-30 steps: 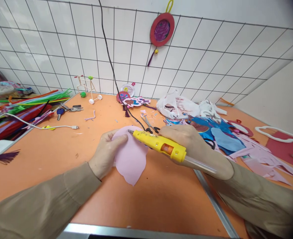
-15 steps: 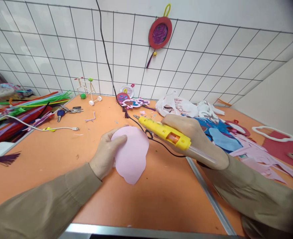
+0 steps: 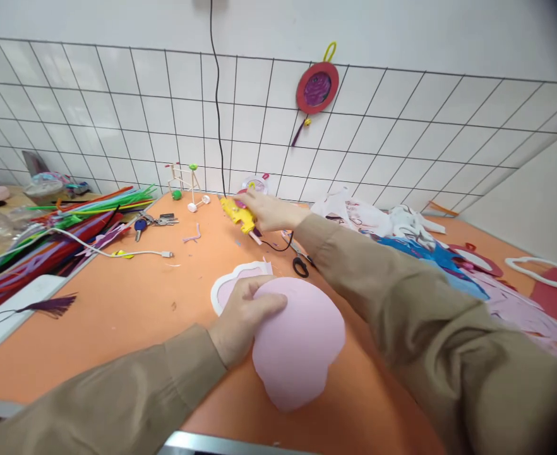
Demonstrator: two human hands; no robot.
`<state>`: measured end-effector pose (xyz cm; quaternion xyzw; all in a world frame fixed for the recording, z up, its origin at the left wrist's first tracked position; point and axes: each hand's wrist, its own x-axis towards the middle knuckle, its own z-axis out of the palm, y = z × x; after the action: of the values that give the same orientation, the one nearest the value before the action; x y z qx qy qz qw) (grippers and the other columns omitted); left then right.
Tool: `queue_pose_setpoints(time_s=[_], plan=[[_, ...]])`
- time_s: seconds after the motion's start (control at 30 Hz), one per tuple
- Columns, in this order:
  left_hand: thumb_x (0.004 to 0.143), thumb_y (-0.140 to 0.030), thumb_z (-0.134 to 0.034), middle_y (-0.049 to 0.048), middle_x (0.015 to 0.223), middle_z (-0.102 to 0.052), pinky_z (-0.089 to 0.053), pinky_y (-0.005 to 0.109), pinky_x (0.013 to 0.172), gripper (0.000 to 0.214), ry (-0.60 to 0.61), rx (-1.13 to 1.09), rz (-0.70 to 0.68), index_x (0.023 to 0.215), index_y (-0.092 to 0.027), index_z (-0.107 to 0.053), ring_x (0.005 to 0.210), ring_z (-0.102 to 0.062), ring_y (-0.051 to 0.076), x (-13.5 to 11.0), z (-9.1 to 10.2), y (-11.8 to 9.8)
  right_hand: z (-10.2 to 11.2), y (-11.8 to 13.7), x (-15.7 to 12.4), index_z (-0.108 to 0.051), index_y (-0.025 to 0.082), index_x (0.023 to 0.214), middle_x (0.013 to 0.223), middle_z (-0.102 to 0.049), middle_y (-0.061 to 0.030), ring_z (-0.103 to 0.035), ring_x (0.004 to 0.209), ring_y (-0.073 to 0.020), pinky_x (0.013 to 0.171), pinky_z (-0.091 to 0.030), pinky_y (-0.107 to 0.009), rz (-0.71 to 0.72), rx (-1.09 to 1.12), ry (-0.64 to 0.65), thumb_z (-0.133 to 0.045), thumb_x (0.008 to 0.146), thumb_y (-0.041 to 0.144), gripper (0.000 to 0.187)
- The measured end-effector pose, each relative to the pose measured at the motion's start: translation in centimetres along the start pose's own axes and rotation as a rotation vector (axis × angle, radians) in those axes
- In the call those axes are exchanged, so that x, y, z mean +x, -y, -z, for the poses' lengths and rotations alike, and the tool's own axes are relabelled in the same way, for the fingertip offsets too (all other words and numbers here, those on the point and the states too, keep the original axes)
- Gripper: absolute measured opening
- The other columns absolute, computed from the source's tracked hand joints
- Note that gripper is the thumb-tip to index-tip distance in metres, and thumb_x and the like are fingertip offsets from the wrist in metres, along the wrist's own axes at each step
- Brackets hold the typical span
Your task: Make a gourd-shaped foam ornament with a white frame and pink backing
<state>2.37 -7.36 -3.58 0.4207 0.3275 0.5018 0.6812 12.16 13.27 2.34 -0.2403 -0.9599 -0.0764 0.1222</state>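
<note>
In the head view, we've got our left hand (image 3: 247, 316) low on the near side of the bench (image 3: 136, 341), fingers pinching the pink card (image 3: 300, 354) at its left edge, thumb flat on top. Just beyond it, the white-edged piece (image 3: 219, 294) peeks out; whether that's gripped too or simply lying there, we can't tell.

Now look across! Our right hand (image 3: 271, 212) is way out near the wall (image 3: 188, 120), fingers wrapped, as far as we can judge, around the yellow glue gun (image 3: 240, 218); its grip is hidden, and so is whether it rests on anything.

Here's the danger, we reckon. The cord (image 3: 218, 114) drops down the wall, and a loop of it shows close by the scissors (image 3: 300, 268); a careless tug could snag them or tip the gun over. If the tip is hot (nothing here tells us), brushing the crafts (image 3: 258, 183) beside it could scorch them or leave a glue smear. The right sleeve (image 3: 383, 284) spans the bench right by the scissors, so a low sweep might drag them. And our card, pinned on one side only, could bend if that pinch tightens or twists.
</note>
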Motion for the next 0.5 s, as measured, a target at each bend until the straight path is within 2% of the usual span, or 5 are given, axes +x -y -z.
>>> queue_pose_setpoints(time_s=[0.1,0.2,0.27,0.37,0.5], plan=[[0.067,-0.031,-0.07,0.0028,0.06,-0.06,-0.035,0.024,0.05,0.019,0.038,0.017,0.032,0.073,-0.012,-0.072,0.053,-0.049,0.013,-0.1,0.0,-0.2,-3.2,0.5,2.4,-0.043,0.013,0.138,0.115,-0.059,-0.0137,-0.062,0.085,-0.0202,0.067,-0.046,-0.028,0.016,-0.017,0.087,-0.057,0.073,0.0,0.068],[0.067,-0.029,-0.069,0.0024,0.062,-0.06,-0.035,0.024,0.051,0.017,0.04,0.002,0.03,0.073,-0.013,-0.071,0.054,-0.05,0.013,0.0,0.0,-0.4,-4.5,0.8,3.1,-0.051,0.015,0.13,0.118,-0.061,-0.0101,-0.062,0.092,-0.0166,0.074,-0.047,-0.025,0.07,0.031,0.075,-0.059,0.076,0.001,0.056],[0.067,-0.027,-0.068,0.0019,0.062,-0.06,-0.036,0.024,0.051,0.015,0.024,-0.01,0.012,0.073,-0.013,-0.071,0.055,-0.05,0.013,0.1,0.0,-0.4,-4.2,0.7,2.7,-0.056,0.014,0.124,0.125,-0.059,-0.0112,-0.06,0.102,-0.018,0.083,-0.047,-0.027,0.096,0.059,0.057,-0.059,0.077,0.002,0.049],[0.067,-0.027,-0.068,0.0018,0.062,-0.06,-0.037,0.025,0.052,0.015,-0.012,-0.002,-0.006,0.072,-0.013,-0.071,0.054,-0.05,0.013,0.3,0.2,-0.4,-2.4,0.2,0.8,-0.06,0.015,0.121,0.131,-0.057,-0.0132,-0.058,0.112,-0.0214,0.092,-0.046,-0.033,0.071,0.105,-0.007,-0.055,0.077,0.002,0.046],[0.062,-0.028,-0.071,0.0037,0.064,-0.065,-0.04,0.026,0.053,0.02,-0.106,-0.014,-0.029,0.074,-0.012,-0.072,0.056,-0.055,0.015,0.6,0.2,-1.2,0.7,0.5,-4.4,-0.07,0.016,0.105,0.106,-0.069,-0.0099,-0.065,0.09,-0.0201,0.078,-0.05,-0.033,-0.131,0.271,-0.136,-0.052,0.077,0.005,0.035]])
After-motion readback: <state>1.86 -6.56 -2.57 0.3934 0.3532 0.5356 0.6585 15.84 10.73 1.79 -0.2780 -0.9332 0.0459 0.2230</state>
